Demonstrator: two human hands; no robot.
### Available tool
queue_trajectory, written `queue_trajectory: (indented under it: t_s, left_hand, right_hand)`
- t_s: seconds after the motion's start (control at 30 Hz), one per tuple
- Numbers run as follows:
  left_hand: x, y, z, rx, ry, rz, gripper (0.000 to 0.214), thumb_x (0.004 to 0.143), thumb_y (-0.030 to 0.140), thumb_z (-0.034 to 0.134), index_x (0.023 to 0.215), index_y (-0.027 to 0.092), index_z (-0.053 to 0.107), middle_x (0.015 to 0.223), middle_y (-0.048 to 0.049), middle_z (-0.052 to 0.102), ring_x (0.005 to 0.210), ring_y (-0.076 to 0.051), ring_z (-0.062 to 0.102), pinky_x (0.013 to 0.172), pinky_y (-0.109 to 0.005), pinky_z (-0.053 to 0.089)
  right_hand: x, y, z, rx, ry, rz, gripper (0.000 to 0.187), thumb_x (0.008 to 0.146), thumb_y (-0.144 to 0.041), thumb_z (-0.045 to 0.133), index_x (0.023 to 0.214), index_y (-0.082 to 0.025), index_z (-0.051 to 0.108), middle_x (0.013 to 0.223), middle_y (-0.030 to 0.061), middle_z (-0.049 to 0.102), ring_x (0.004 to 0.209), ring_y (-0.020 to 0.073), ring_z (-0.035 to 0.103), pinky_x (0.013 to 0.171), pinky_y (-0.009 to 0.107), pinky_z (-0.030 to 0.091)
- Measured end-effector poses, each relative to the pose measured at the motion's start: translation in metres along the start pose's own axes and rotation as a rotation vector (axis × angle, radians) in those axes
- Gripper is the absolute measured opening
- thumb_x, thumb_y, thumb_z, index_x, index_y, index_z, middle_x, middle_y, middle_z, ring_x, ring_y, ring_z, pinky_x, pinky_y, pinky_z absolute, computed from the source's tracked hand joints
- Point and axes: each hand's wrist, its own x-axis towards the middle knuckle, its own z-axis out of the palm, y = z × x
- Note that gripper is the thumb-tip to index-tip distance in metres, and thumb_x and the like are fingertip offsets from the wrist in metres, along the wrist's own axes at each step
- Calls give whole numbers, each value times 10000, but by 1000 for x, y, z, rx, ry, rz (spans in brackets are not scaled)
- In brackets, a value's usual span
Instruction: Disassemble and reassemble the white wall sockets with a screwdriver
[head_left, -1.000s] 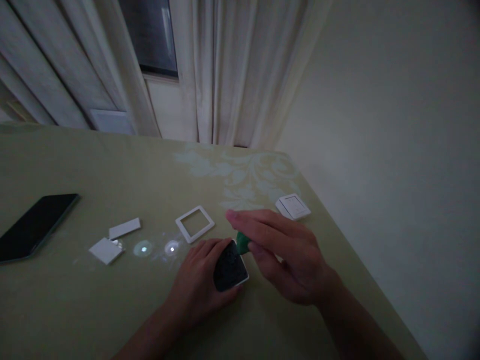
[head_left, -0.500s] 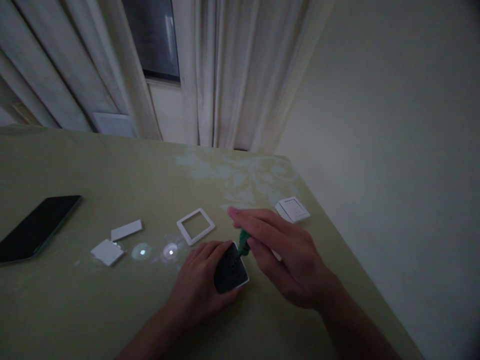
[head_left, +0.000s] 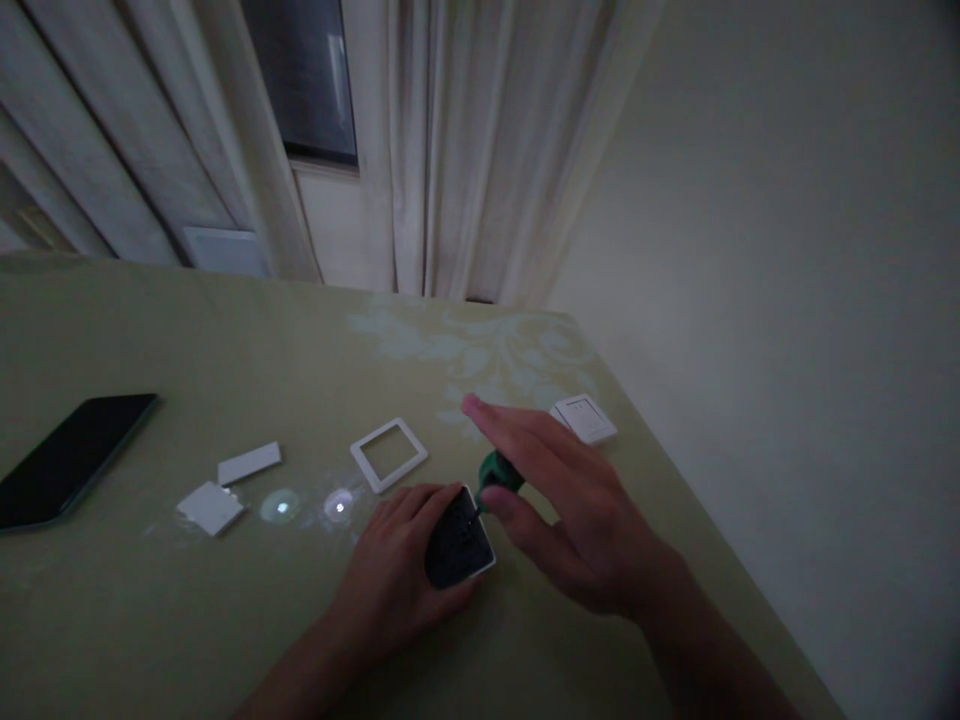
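Observation:
My left hand is wrapped round a wall switch or socket module, with its dark back turned up and its white edge showing on the right. My right hand grips a green-handled screwdriver between the thumb and the fingers, the index finger stretched out past the handle. The thin shaft slants down to the dark back of the module, where its tip seems to touch. Just beyond my left hand lies a white square frame.
A boxy white wall socket lies behind my right hand near the right table edge. To the left are a white strip, a white square plate and a dark phone or tablet on the green tablecloth. Curtains hang behind.
My right hand's fingers have opened wider and rolled round the screwdriver, baring more of its green handle. The left hand and the module have stayed nearly still; the view has shifted slightly.

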Motion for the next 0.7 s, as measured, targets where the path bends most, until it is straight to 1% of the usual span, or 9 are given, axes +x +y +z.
queue_trajectory:
  t_s: [0.07,0.17,0.2,0.3,0.33,0.43,0.47,0.6,0.7]
  left_hand:
    - [1,1,-1,-3,-2,4,646,771,347,885,1363,303,632,1281,-96,759,1131,-369,729,976,-594,621]
    - [1,2,-3,-19,-15,2,648,790,335,870,1386,314,618,1288,-98,755,1152,-368,724,991,-597,615]
    - [2,3,-3,-25,-25,5,649,788,325,869,1386,317,616,1299,-99,751,1164,-369,720,1000,-598,611]
    - [2,2,-3,-32,-24,10,632,761,287,869,1345,311,628,1313,-101,744,1175,-376,717,1004,-605,610]
    - [2,2,-3,-32,-11,13,625,756,289,869,1334,306,632,1295,-102,751,1159,-377,723,990,-608,615]
    - [1,0,-2,-29,16,28,633,770,318,870,1355,305,627,1277,-100,761,1147,-374,730,980,-607,622]
    - [0,0,-1,-26,21,32,641,771,320,871,1364,308,625,1286,-97,761,1155,-373,729,986,-601,622]
    - [0,-1,0,-7,15,13,700,759,324,881,1403,301,605,1312,-96,754,1161,-370,728,991,-582,620]
    - [0,-3,2,-12,-5,1,706,754,351,887,1401,289,611,1306,-101,753,1150,-371,729,991,-582,615]
  right_hand:
    - [0,-1,1,26,-22,1,455,1129,-247,515,1579,-186,545,1222,104,773,1064,210,740,917,357,623]
    - [1,-3,3,-181,92,-69,318,1079,-292,664,1372,-175,703,889,35,753,821,193,714,802,337,597]
    - [1,-3,5,-196,83,-88,336,1093,-321,634,1377,-150,691,913,51,762,856,207,722,829,356,599]
    - [1,-1,9,-44,-25,-109,443,1151,-265,386,1521,-74,536,1267,154,766,1147,233,728,978,387,600]
    - [0,0,11,-35,-9,-122,433,1145,-248,387,1516,-81,537,1268,152,767,1131,225,735,960,375,606]
    - [-1,5,14,-166,150,-165,290,1082,-278,634,1341,-157,679,904,47,770,806,188,727,784,324,601]
    - [-1,6,13,-173,159,-155,294,1067,-297,671,1325,-159,693,892,45,765,806,191,727,792,328,602]
    - [1,7,10,93,18,-21,399,1139,-255,472,1501,-129,585,1273,132,766,1124,212,743,960,348,610]
    - [0,6,9,-97,154,-25,258,1077,-283,654,1302,-174,718,902,39,759,779,178,709,742,301,593]
